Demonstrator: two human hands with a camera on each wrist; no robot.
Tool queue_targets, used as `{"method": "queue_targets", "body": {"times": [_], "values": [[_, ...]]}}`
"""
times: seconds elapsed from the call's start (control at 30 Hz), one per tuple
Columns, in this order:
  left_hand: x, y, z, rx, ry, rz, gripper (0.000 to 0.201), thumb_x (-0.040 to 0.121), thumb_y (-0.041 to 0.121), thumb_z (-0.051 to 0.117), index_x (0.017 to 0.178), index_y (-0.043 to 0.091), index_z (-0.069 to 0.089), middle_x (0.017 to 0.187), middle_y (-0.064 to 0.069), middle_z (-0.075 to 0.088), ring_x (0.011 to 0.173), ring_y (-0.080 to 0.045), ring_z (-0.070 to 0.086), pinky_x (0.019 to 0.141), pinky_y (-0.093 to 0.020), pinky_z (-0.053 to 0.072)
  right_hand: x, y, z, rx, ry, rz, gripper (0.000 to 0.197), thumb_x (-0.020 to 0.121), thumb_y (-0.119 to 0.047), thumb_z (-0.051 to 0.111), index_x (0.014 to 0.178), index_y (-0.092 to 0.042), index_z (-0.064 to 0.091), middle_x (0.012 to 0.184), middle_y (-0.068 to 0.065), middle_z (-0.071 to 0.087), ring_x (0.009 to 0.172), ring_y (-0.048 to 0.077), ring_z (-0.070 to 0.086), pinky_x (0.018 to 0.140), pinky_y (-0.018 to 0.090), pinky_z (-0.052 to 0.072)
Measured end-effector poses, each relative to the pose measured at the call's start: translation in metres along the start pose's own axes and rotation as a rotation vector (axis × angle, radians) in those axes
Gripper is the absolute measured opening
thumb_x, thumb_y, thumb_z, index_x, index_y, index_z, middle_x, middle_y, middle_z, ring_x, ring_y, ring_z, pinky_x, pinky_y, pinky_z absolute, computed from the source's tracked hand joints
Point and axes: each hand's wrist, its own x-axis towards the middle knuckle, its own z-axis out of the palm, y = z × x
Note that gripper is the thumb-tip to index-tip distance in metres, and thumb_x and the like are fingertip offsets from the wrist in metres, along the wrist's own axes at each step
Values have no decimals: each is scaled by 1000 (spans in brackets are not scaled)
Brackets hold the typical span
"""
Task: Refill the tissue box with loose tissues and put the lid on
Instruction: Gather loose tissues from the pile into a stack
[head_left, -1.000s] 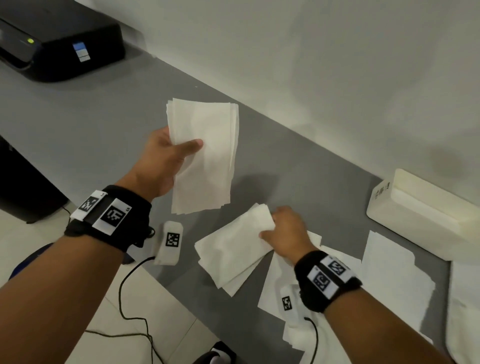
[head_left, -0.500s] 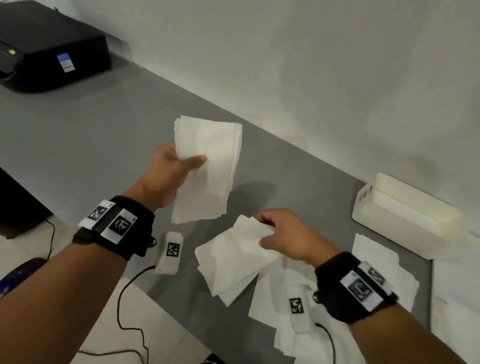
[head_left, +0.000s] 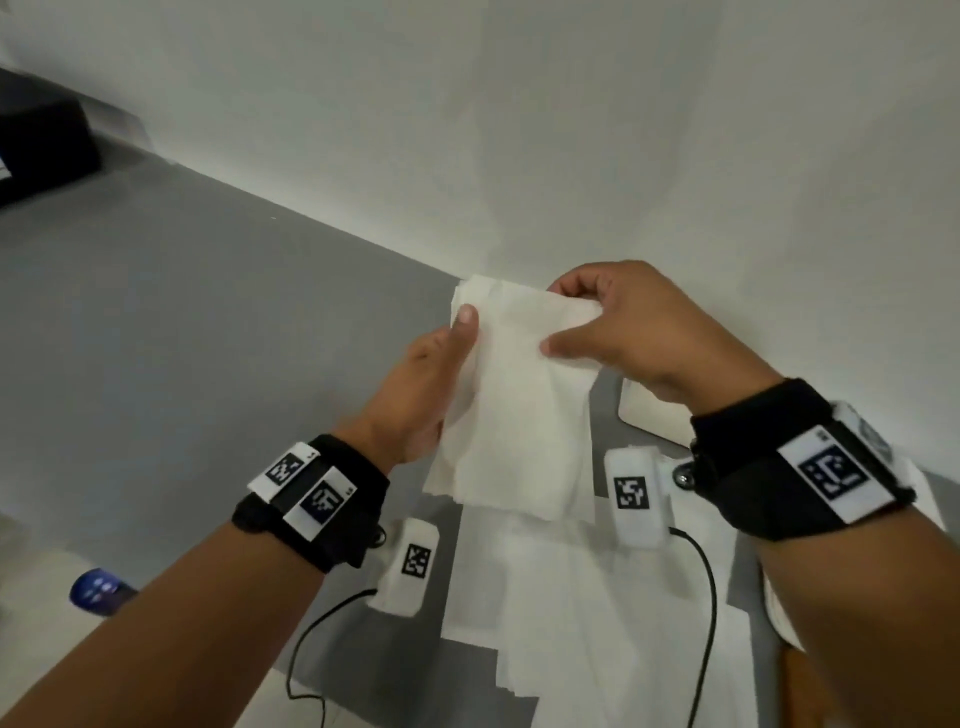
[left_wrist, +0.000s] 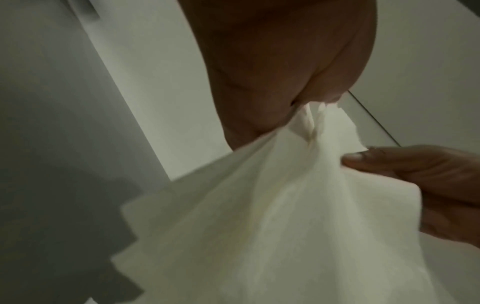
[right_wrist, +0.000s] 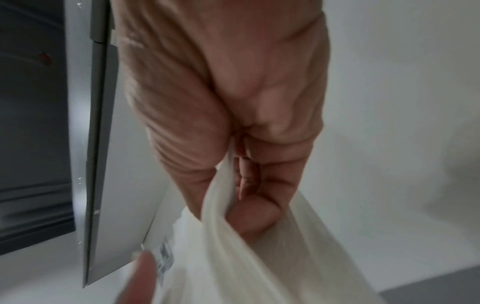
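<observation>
Both hands hold one stack of white tissues (head_left: 519, 415) upright above the grey table. My left hand (head_left: 436, 384) grips its left edge, thumb on the front. My right hand (head_left: 613, 332) pinches the top right corner between thumb and curled fingers. The left wrist view shows the tissues (left_wrist: 285, 216) bunched at my palm, with the other hand's thumb (left_wrist: 389, 162) on them. In the right wrist view the tissues (right_wrist: 259, 257) run between my thumb and fingers. Only a corner of the white tissue box (head_left: 649, 410) shows below my right hand. More loose tissues (head_left: 571, 597) lie on the table underneath. No lid is in sight.
The grey table (head_left: 208, 338) runs along a white wall (head_left: 571, 130). A black device (head_left: 36, 140) stands at the far left. White tagged camera modules with black cables hang under both wrists (head_left: 408, 566) (head_left: 634, 493). A blue object (head_left: 98, 592) lies on the floor at left.
My right hand lifted tissues off the table and joined them with the stack in my left hand. Both hands now hold one stack, and the view has swung right.
</observation>
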Motion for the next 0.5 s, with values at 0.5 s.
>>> {"method": "queue_targets", "body": {"times": [0.5], "values": [[12,-71,84,269,-15,127,35,88,13,75,121,5,68,112,-11,77,103,-27,75,84,-44,62,-111,125,45,527,461,216,43,81,9,67,102,-29,69,99,-4,78,92,17,75,79,39,61]]}}
